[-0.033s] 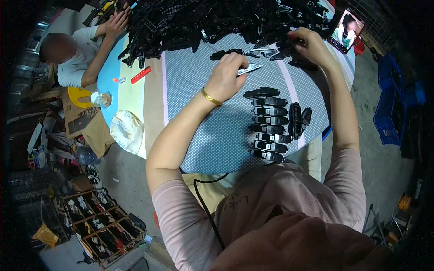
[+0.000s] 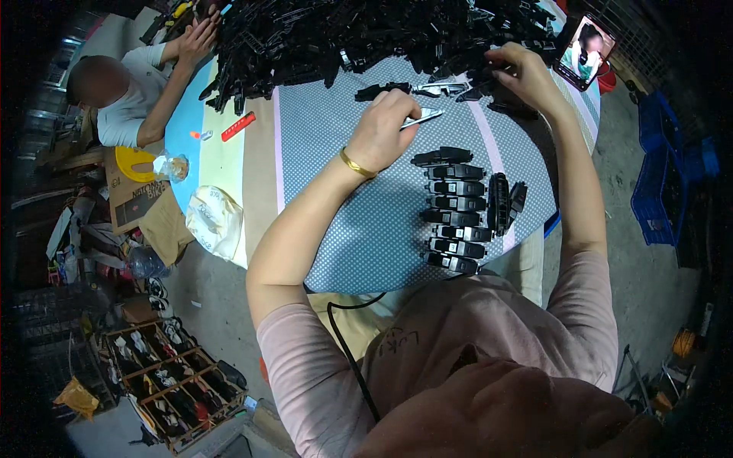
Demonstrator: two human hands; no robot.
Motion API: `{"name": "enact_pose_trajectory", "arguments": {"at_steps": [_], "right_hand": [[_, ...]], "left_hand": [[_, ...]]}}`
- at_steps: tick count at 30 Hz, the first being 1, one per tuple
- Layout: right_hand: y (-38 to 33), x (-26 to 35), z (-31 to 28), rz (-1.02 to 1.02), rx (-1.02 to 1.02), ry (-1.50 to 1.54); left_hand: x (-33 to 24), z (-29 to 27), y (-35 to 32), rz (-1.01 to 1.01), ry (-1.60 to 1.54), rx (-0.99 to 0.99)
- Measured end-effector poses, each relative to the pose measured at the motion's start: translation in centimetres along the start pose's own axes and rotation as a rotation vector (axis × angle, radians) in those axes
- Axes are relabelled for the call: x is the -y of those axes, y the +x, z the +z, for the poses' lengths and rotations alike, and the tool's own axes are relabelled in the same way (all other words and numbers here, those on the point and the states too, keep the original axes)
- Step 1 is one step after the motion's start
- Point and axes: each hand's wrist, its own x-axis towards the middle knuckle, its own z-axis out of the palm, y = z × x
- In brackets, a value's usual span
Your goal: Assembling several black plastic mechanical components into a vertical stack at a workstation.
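My left hand (image 2: 385, 128), with a gold-coloured band at its wrist, is closed around a slim silver-grey piece (image 2: 422, 117) whose pointed end sticks out to the right. Just beyond it lie a black part (image 2: 378, 91) and a silver part (image 2: 441, 89), side by side on the dotted cloth. My right hand (image 2: 527, 75) hovers at the edge of a big heap of black plastic parts (image 2: 305, 38). Its thumb and forefinger are apart, with nothing visible between them. Nearer to me, several black blocky parts (image 2: 456, 204) form a column, with a long ridged black part (image 2: 499, 204) upright beside them.
A lit phone (image 2: 584, 52) stands at the far right. On the left are a red strip (image 2: 238, 127), a whitish bag (image 2: 214, 222) and a clear cup (image 2: 176, 168). Another person (image 2: 126, 99) sits at the far left. Blue crates (image 2: 658, 195) stand on the floor at right.
The fingers of my right hand have shifted slightly at the edge of the heap, and the silver part near them has moved a little. My left hand stays in place.
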Motion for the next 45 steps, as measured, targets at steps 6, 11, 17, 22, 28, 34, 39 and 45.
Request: {"name": "enact_pose_trajectory", "arguments": {"at_steps": [6,11,17,22,28,34,39,45], "right_hand": [[0.1,1.2,0.9,0.045,-0.132,0.183],[-0.2,2.3,1.7,0.012,-0.046,0.522],[-0.7,7.8,2.6,0.231,0.460,0.657],[-1.1,5.6,4.3,0.031,0.213,0.263],[-1.6,5.8,3.7,-0.246,0.182,0.151],[-1.3,6.3,3.0,-0.204,0.123,0.125],[-1.8,7.5,2.3,-0.280,0.168,0.026],[-2.1,7.9,1.8,-0.281,0.179,-0.057]], "left_hand": [[-0.4,-0.3,-0.2,0.129,0.020,0.080],[-1.5,0.1,0.0,-0.001,-0.103,0.094],[-1.8,-0.3,-0.6,-0.226,0.026,0.041],[-2.2,-0.5,-0.1,-0.396,0.075,0.126],[0.1,-1.7,-0.2,-0.735,-0.343,0.202],[-1.1,-0.4,-0.4,-0.187,0.154,0.021],[-1.5,-0.3,-0.4,-0.230,0.147,0.053],[-1.2,-0.6,-0.1,-0.347,0.055,0.120]]}}
